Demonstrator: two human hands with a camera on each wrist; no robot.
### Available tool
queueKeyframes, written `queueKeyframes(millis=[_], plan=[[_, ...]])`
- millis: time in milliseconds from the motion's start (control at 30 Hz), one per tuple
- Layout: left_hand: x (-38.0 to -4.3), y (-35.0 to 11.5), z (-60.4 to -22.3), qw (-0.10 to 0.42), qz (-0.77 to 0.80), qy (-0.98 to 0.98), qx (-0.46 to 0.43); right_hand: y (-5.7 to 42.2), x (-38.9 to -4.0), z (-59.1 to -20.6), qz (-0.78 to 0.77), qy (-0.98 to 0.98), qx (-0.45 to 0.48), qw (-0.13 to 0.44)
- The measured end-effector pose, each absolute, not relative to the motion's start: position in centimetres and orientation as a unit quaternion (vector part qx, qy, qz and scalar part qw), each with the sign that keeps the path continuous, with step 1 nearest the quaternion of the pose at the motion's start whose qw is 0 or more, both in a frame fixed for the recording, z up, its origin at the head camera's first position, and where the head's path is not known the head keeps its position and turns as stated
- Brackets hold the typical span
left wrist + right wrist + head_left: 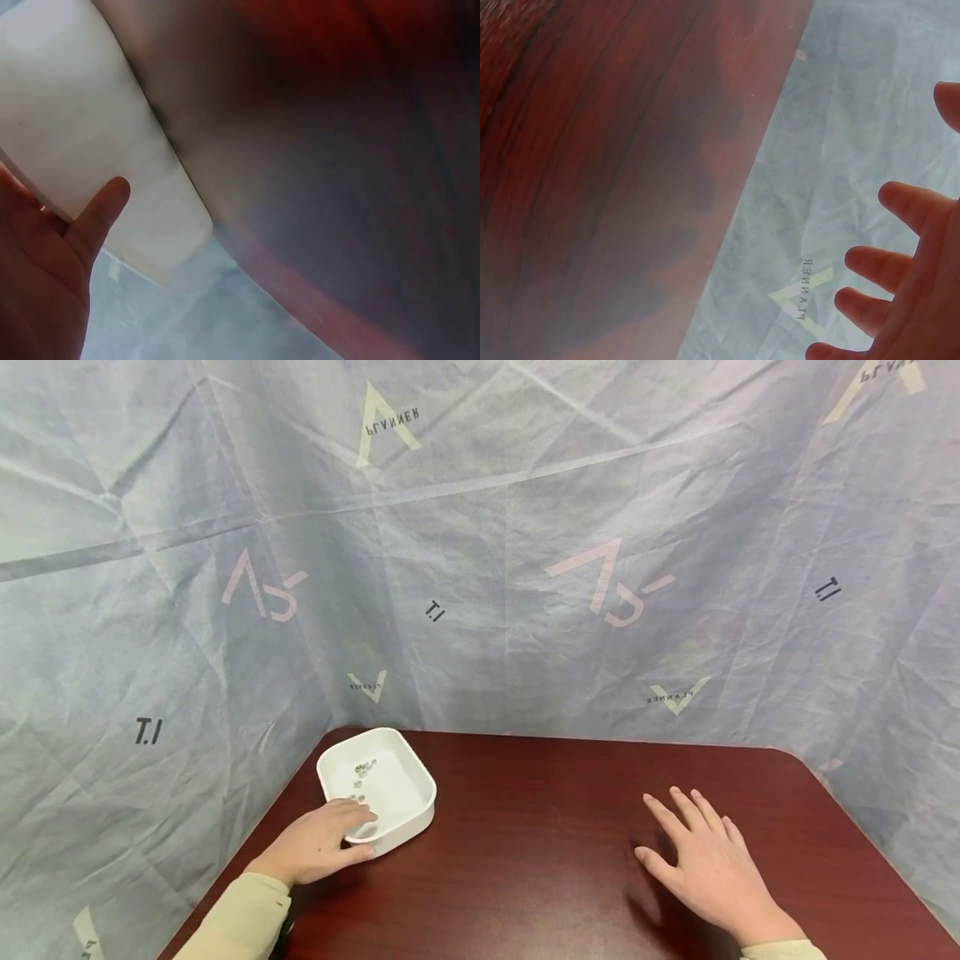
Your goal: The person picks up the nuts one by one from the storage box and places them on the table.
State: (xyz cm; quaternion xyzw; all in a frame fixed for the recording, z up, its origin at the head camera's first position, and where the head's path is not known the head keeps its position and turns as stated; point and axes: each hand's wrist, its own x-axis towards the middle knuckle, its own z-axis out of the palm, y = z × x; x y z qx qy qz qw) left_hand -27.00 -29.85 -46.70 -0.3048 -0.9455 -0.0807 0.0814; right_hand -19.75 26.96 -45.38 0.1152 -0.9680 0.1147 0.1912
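Observation:
A white tray (401, 783) with rounded corners stands at the left of the table. Inside it lie several small shiny pieces (363, 768), too small to tell their kind. My left hand (318, 843) holds the tray's near-left rim, fingers reaching over the edge and thumb outside. In the left wrist view, the thumb (103, 210) lies against the tray's outer wall (67, 97). Over the right side of the table, my right hand (708, 868) hovers palm down with fingers spread, holding nothing. The right wrist view shows those same fingers (881, 266) extended and apart.
A dark red wooden table (525, 827) with rounded far corners lies beneath both hands. Grey printed cloth (495, 568) hangs behind the table and along its sides. The tray stands close to the table's left edge.

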Motion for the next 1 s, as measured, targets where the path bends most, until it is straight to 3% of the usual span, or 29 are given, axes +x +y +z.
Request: queueKeyframes(millis=[267,667,1000], plan=[[-26.7,-27.8,-46.8,0.082,-0.072,-0.938,-0.328,26.9,-19.9,-45.4,0.116,-0.969,0.114,0.188],[-26.2,-25.1,-47.3,0.143,-0.075,-0.903,-0.399,26.8,-19.6,-45.4,0.117,-0.971,0.116,0.175],[-26.4,-22.6,-47.1,0.122,-0.059,-0.897,-0.42,26.4,-19.9,-45.2,0.117,-0.969,0.122,0.182]])
